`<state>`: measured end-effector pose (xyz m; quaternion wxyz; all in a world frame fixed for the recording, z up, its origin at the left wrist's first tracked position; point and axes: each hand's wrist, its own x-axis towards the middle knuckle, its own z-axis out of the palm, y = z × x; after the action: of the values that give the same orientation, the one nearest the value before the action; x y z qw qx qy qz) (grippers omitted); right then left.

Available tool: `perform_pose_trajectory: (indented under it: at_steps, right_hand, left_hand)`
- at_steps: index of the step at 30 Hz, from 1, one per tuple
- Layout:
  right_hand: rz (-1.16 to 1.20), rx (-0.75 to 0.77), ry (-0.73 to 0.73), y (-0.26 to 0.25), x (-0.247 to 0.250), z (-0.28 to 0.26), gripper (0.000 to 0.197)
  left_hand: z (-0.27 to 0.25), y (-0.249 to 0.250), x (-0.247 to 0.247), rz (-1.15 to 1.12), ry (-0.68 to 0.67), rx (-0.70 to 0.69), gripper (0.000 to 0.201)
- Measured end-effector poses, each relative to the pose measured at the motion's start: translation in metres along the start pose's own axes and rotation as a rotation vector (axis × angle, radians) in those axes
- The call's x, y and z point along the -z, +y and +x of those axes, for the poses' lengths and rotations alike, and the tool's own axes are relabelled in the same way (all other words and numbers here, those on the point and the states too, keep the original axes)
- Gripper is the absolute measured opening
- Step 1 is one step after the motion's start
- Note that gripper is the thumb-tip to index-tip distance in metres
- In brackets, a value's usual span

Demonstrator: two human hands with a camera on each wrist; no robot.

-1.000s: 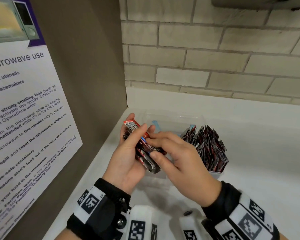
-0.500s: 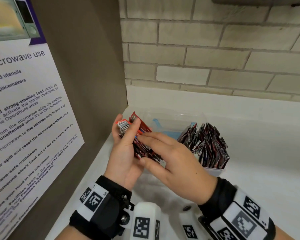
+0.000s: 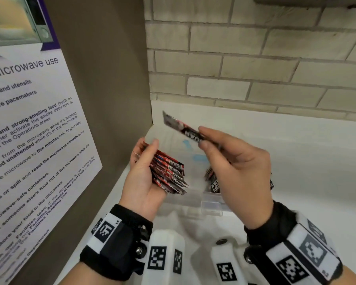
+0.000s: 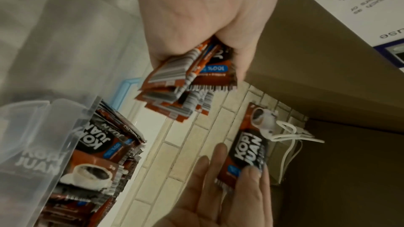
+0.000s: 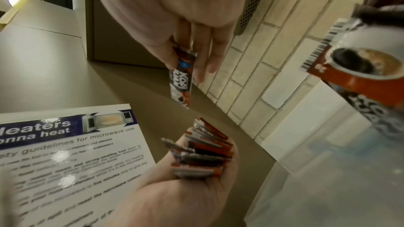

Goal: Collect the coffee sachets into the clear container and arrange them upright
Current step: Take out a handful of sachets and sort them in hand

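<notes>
Sachets are being fed into the box one at a time, and the person is standing at the step between picking and placing. The left hand (image 3: 144, 179) is gripping a fanned stack of coffee sachets (image 3: 170, 175), thumb lying across the top and fingers curled beneath, held low beside the brown side panel (image 3: 103, 99) with its microwave notice (image 3: 29, 128). The right hand (image 3: 236, 167) is pinching a single sachet (image 3: 183, 128) between thumb and fingertips, lifted above the clear container (image 3: 212, 202), its free end pointing up and to the left toward the corner. Below that hand, the container is sitting on the white counter (image 3: 317, 161) against the brick wall (image 3: 255, 68); a packed row of sachets (image 4: 104, 153) is already standing on end at its right side, while its left part looks open. Judging by this, the next move calls for turning the pinched sachet upright and sliding it down next to the standing row without knocking its neighbours flat. Many sachets are waiting in the stack, so the job seems only partway done.
</notes>
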<state>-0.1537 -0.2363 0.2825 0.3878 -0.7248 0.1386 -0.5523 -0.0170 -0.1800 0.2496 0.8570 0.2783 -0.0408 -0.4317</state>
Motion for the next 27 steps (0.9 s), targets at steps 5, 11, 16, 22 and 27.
perform_pose_trajectory:
  at_steps: [5, 11, 16, 22, 27]
  right_hand:
    - [-0.207, -0.052, -0.294, 0.006, -0.006, 0.001, 0.027]
    - [-0.398, -0.121, -0.721, -0.002, 0.002, 0.002, 0.079]
    - [-0.56, -0.028, -0.784, -0.001, 0.002, 0.015, 0.106]
    - [-0.407, -0.064, -0.785, 0.004, 0.007, 0.015, 0.119]
    - [-0.393, 0.002, -0.811, 0.008, 0.005, 0.011, 0.131]
  left_hand:
    - [-0.004, -0.003, -0.01, -0.073, -0.084, 0.012, 0.022]
    - [-0.006, -0.004, -0.013, 0.006, -0.076, 0.016, 0.039]
    - [-0.013, -0.006, -0.011, 0.037, -0.25, 0.156, 0.042]
    - [-0.021, -0.008, -0.01, 0.121, -0.298, 0.216, 0.072]
    - [-0.021, -0.012, -0.014, 0.136, -0.207, 0.174, 0.066]
